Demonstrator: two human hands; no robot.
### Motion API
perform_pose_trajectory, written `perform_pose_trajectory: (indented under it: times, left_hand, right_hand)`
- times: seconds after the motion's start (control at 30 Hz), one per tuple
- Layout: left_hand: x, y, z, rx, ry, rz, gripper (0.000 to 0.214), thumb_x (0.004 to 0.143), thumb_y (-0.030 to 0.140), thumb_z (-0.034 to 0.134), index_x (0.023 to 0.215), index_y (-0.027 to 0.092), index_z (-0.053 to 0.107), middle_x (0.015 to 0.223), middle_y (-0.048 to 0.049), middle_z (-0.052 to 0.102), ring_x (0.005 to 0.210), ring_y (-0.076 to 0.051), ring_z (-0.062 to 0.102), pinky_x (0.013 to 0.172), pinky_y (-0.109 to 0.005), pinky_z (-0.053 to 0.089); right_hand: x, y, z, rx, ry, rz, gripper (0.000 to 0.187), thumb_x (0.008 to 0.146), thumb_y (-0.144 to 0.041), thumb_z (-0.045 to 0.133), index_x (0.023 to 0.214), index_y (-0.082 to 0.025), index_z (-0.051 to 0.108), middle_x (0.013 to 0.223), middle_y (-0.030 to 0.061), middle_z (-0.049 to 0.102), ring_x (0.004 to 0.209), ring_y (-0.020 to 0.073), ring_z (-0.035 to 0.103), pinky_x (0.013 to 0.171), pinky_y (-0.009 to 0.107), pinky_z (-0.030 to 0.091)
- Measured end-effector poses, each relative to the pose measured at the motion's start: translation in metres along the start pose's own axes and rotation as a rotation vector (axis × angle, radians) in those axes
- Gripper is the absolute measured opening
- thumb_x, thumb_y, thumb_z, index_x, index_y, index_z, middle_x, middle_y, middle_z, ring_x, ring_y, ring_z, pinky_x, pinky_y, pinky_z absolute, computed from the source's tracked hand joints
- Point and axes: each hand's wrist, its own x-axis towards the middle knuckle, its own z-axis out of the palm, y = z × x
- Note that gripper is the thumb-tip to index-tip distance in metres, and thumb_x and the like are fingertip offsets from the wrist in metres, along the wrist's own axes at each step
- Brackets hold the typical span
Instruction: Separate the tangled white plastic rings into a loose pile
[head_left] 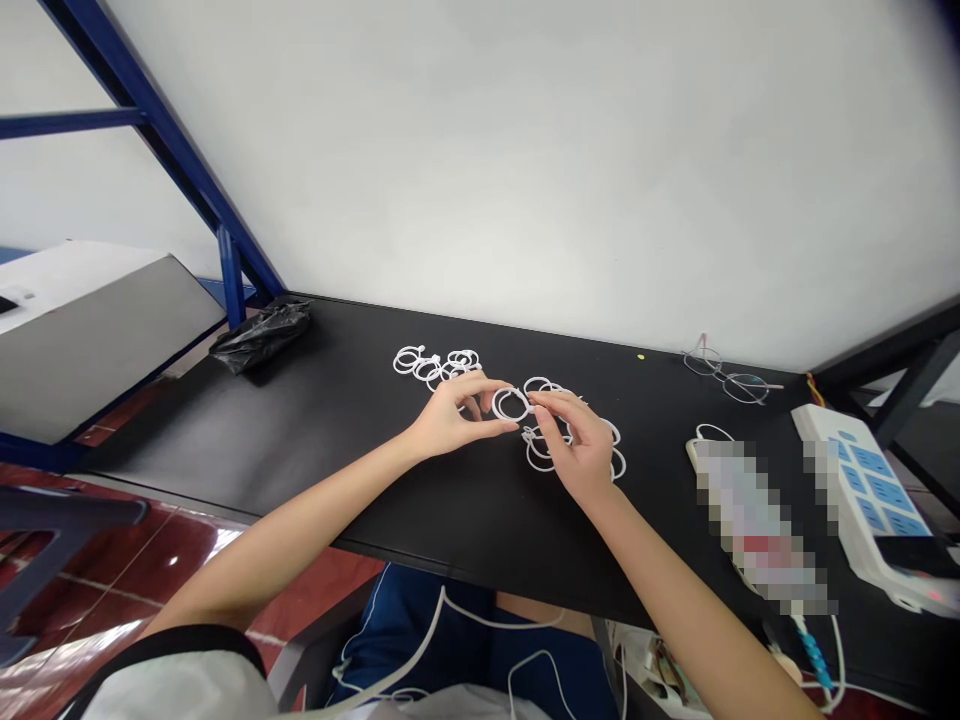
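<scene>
Head view: both hands over mid worktop, nearer its far edge. Left hand and right hand pinch one white ring between fingertips, left on its lower left side, right on its right side; ring is raised off the surface. Loose ring pile sits under the right hand. Second ring cluster lies just behind the left hand, toward the far edge. Black bag at far left corner. Glasses at far right edge, power strip on right end.
</scene>
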Motion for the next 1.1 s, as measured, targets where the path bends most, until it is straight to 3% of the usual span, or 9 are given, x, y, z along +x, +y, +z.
perform_pose_trajectory:
  times: [0.33,0.5,0.6,0.7,0.9,1.1]
  left_hand:
    - [0.001,0.000,-0.006,0.095,-0.013,0.036,0.048,0.074,0.041,0.078,0.114,0.018,0.067,0.087,-0.0037,0.056,0.074,-0.012,0.053,0.054,-0.020,0.053]
    - [0.002,-0.002,-0.022,0.653,0.043,0.138,0.041,0.084,0.045,0.067,0.114,0.017,0.066,0.086,-0.0048,0.060,0.075,-0.014,0.056,0.064,-0.024,0.049]
    - [0.004,-0.003,-0.035,0.931,0.096,0.059,0.044,0.087,0.049,0.061,0.117,0.017,0.065,0.089,-0.0055,0.061,0.074,-0.014,0.058,0.063,-0.024,0.045]
    - [0.007,0.000,-0.045,1.064,0.083,-0.053,0.046,0.088,0.051,0.058,0.119,0.019,0.064,0.093,-0.0056,0.062,0.076,-0.015,0.060,0.060,-0.023,0.042]
    - [0.008,0.004,-0.052,1.161,0.070,-0.240,0.048,0.090,0.054,0.053,0.123,0.020,0.060,0.100,-0.0063,0.061,0.080,-0.018,0.063,0.060,-0.025,0.042]
    - [0.007,0.000,-0.053,1.198,0.032,-0.391,0.044,0.092,0.054,0.049,0.111,0.018,0.064,0.097,-0.0079,0.061,0.083,-0.022,0.064,0.064,-0.026,0.045]
  right_hand:
    - [0.001,-0.005,-0.001,0.007,-0.003,0.014,0.016,0.090,-0.019,0.059,0.101,-0.022,0.071,0.098,0.0074,0.072,0.090,0.0203,0.069,0.067,0.032,0.060]
    - [0.002,-0.006,-0.002,-0.013,0.020,0.009,0.014,0.089,-0.019,0.060,0.096,-0.021,0.072,0.092,0.0066,0.072,0.084,0.0193,0.068,0.061,0.030,0.060]
    - [0.002,-0.005,-0.001,-0.029,0.020,0.018,0.013,0.090,-0.021,0.059,0.095,-0.022,0.072,0.090,0.0063,0.072,0.081,0.0189,0.068,0.060,0.030,0.059]
    - [0.003,-0.004,-0.001,-0.035,0.011,0.034,0.013,0.090,-0.022,0.059,0.094,-0.022,0.071,0.089,0.0064,0.072,0.079,0.0180,0.068,0.058,0.030,0.059]
    - [0.003,-0.004,0.000,-0.037,-0.032,0.025,0.010,0.087,-0.020,0.063,0.090,-0.020,0.072,0.090,0.0063,0.073,0.071,0.0160,0.068,0.055,0.028,0.058]
    - [0.002,-0.002,0.001,-0.008,-0.024,0.015,0.011,0.086,-0.017,0.063,0.090,-0.020,0.073,0.090,0.0064,0.073,0.074,0.0166,0.068,0.055,0.028,0.058]
